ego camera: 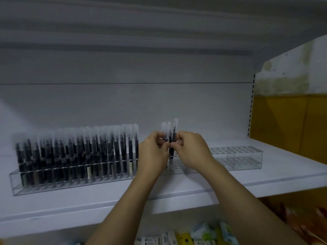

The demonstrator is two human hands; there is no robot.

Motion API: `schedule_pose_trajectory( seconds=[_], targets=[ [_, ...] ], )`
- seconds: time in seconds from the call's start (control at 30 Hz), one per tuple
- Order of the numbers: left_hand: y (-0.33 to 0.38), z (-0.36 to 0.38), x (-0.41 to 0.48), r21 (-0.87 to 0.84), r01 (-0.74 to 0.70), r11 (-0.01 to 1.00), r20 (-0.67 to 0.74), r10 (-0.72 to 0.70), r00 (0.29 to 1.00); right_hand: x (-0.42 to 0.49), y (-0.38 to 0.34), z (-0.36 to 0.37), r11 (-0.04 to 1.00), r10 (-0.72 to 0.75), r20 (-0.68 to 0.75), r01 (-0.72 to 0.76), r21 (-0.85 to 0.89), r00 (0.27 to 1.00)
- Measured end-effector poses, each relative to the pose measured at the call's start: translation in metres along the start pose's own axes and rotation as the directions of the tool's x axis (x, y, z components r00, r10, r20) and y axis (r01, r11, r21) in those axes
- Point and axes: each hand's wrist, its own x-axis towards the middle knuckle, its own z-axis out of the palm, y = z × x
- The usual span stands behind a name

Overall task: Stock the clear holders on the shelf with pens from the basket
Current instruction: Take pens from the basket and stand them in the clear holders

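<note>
On the white shelf (265, 177), near its middle, a small bunch of pens (170, 131) is held upright between the two hands. The left hand (154, 152) and the right hand (192, 149) are both curled, with their fingertips pinched on the dark barrels from either side. The clear caps stand above the knuckles.

The long axis of the bunch is close to vertical. It is held directly over the unfilled right stretch of the long clear holder (16, 183), so the free holes lie straight below the hands. The right hand is judged slightly the nearer to them. Whether any lower end is already seated cannot be told, as the hands hide it.

To the left, just beside the left hand, the holder is packed with upright stocked pens (79, 152). A second clear holder (238, 156) lies to the right and further back, and no pens are seen in it. The basket is not in view.

Pale labels are seen low on some barrels, but nothing can be read. The print on the packets (203, 234) on the lower shelf is likewise illegible.
</note>
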Motion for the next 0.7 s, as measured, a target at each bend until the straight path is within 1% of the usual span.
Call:
schedule_pose_trajectory(
  seconds=[0.13, 0.23, 0.47, 0.57, 0.7],
  targets=[
    [0.002, -0.002, -0.005, 0.006, -0.013, 1.000, -0.002, 0.013, 1.000, 0.002, -0.013, -0.009, 0.985, -0.029, 0.142, 0.052, -0.163, 0.989],
    [0.001, -0.005, -0.012, 0.013, -0.016, 1.000, 0.009, 0.016, 1.000, 0.002, -0.018, -0.011, 0.986, 0.018, 0.188, 0.014, -0.164, 0.982],
    [-0.002, -0.016, -0.036, 0.064, -0.049, 0.997, 0.042, 0.047, 0.998, -0.025, -0.006, -0.017, 0.989, 0.093, 0.055, -0.086, -0.118, 0.994],
    [-0.003, -0.020, -0.051, 0.094, -0.073, 0.993, 0.047, 0.069, 0.997, -0.048, 0.000, -0.021, 0.996, 0.042, -0.018, -0.044, -0.079, 0.999],
    [-0.004, -0.026, -0.078, 0.143, -0.161, 0.977, 0.093, 0.148, 0.984, -0.086, 0.003, -0.021, 0.999, -0.041, -0.111, 0.037, -0.032, 0.993]
  ],
)
